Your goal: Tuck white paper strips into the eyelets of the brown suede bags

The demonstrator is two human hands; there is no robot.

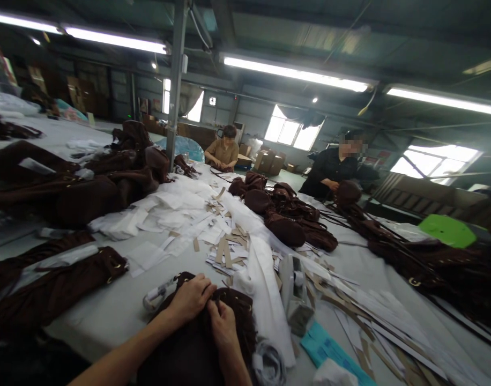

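Note:
A dark brown bag (181,348) lies at the near edge of the table, right in front of me. My left hand (192,299) is closed over its upper part, fingers bent toward the middle. Close beside it, my right hand (223,324) pinches a small dark piece of the same bag, thumb up; whether this is a strap or the edge cannot be made out. Small metal fittings show on the bag's right side. A clear plastic-wrapped roll (159,295) sits just left of the bag, and a coil in clear plastic (268,362) lies to its right.
Brown bags are heaped at left (96,187), centre (285,214) and right (442,268). White sheets (157,214) and cardboard strips (225,252) cover mid-table. A tape dispenser (297,295) and blue packet (329,351) stand right. Two people (223,150) (334,166) work across the table.

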